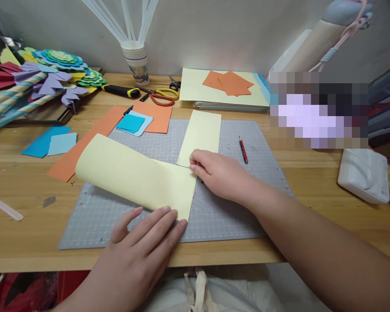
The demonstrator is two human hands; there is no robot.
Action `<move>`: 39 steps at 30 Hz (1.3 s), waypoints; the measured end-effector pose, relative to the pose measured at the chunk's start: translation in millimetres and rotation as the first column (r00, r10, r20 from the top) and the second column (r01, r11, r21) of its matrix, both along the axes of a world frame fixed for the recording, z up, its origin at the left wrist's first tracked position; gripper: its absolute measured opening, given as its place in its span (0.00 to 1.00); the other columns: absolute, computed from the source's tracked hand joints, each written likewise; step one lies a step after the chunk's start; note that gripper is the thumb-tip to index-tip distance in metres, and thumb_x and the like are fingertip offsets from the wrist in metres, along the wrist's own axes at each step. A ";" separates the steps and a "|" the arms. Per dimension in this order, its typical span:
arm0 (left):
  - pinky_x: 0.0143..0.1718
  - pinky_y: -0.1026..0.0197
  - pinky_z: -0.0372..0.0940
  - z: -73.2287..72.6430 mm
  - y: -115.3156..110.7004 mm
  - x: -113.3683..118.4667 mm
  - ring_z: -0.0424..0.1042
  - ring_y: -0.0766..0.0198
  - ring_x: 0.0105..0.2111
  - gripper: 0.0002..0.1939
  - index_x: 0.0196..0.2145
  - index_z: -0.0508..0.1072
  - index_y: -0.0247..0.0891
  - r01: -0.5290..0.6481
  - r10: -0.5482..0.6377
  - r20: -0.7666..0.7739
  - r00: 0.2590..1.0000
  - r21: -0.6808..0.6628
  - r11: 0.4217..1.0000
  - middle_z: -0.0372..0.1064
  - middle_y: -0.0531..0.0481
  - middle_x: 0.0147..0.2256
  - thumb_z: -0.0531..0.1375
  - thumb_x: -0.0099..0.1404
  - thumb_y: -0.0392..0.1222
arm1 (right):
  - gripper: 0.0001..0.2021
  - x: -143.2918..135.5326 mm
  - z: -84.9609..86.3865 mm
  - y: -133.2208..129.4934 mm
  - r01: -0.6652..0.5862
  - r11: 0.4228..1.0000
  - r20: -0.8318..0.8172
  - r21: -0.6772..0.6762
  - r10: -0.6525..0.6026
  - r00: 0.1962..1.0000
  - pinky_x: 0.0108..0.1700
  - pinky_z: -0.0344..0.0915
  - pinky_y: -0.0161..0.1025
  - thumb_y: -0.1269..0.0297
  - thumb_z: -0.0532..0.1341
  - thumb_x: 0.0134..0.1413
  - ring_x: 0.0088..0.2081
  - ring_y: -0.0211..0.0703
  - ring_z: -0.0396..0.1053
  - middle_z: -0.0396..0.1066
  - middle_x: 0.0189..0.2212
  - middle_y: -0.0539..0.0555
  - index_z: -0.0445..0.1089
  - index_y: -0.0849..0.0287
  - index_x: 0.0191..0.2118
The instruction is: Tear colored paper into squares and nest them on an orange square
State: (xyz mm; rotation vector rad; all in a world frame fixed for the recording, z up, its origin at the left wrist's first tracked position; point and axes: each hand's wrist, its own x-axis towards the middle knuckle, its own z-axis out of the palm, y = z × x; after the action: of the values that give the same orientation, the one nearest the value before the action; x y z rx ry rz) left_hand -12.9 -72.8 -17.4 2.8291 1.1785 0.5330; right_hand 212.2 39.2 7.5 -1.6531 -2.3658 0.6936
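A long pale yellow paper strip lies across the grey cutting mat, its left end curled over. My left hand has its fingers spread, with fingertips on the strip's lower right edge. At the strip's upper right corner, my right hand is closed in a pinch on the paper. A second pale yellow piece lies flat just beyond that corner. To the right of it on the mat is a short red and black pencil.
Orange paper and small blue squares overlap the mat's back left. Behind are scissors, a yellow-black cutter, a cup of straws and stacked sheets. Paper flowers stand left; a white box sits right.
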 end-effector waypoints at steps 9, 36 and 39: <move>0.66 0.58 0.36 3.1 2.7 1.9 0.66 0.66 0.56 0.17 0.55 0.70 0.47 0.006 -0.006 0.020 1.000 -0.011 1.000 0.69 0.55 0.55 0.56 0.69 0.40 | 0.09 4.0 -0.6 7.2 0.009 0.999 -0.059 -0.053 -0.012 0.998 0.33 0.54 0.37 0.64 0.52 0.62 0.36 0.41 0.67 0.75 0.37 0.48 0.69 0.54 0.35; 0.66 0.56 0.44 0.9 4.5 0.3 0.61 0.62 0.60 0.20 0.58 0.67 0.42 0.064 -0.063 0.034 0.997 -0.028 0.998 0.63 0.52 0.60 0.56 0.68 0.39 | 0.09 -7.7 -2.7 5.5 -0.036 0.997 -0.111 0.063 0.043 0.993 0.50 0.49 0.49 0.61 0.60 0.57 0.47 0.48 0.61 0.68 0.41 0.52 0.69 0.57 0.27; 0.66 0.56 0.44 1.7 5.4 0.4 0.61 0.62 0.60 0.20 0.57 0.68 0.42 0.068 -0.068 0.034 0.997 -0.021 0.997 0.64 0.53 0.59 0.56 0.68 0.39 | 0.07 -2.2 -1.4 8.3 -0.066 0.997 -0.100 0.029 0.069 0.993 0.50 0.48 0.49 0.63 0.60 0.56 0.47 0.47 0.61 0.68 0.41 0.52 0.70 0.57 0.28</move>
State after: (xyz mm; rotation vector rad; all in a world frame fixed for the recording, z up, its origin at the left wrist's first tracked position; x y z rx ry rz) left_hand -12.5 -67.5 -15.7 2.8183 1.0713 0.5581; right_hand 210.0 47.4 6.2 -1.4973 -2.3593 0.7370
